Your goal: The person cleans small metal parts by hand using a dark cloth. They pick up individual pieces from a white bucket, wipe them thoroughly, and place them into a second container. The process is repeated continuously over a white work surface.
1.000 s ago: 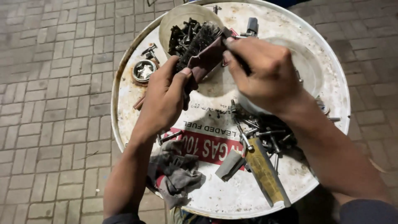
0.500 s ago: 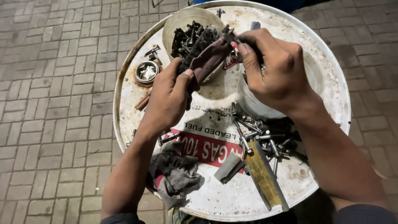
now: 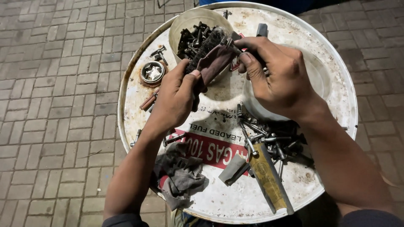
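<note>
Gripping the wire brush [image 3: 207,54] by its reddish-brown handle, my left hand [image 3: 176,98] is closed tight around it, thumb laid along the top so the bristles face up and away from me and stay steady. My right hand [image 3: 280,75] is pinched shut on a small bolt [image 3: 232,43], thumb and forefinger holding its shank so the head end meets the bristles at the brush tip. I keep both over the tub [image 3: 189,21] of dark bolts, which I judge lets any grit drop clear of my lap. Just under my right wrist sits a white bowl [image 3: 317,73], mostly hidden by the hand. Nearer me on the worktop [image 3: 235,197], a drum lid, lies a heap of lighter bolts [image 3: 269,136], kept apart from the dark ones in the tub. A yellow file [image 3: 269,176] and a grey scrap [image 3: 232,169] lie beside that heap, a rag [image 3: 179,176] bunches by my left forearm, and a small round tin [image 3: 152,71] stands to the left.

Against half a second ago, my right hand sits lower and its fingers lie flatter, with the bolt now tight against the brush tip. My left hand and the brush have barely shifted.
</note>
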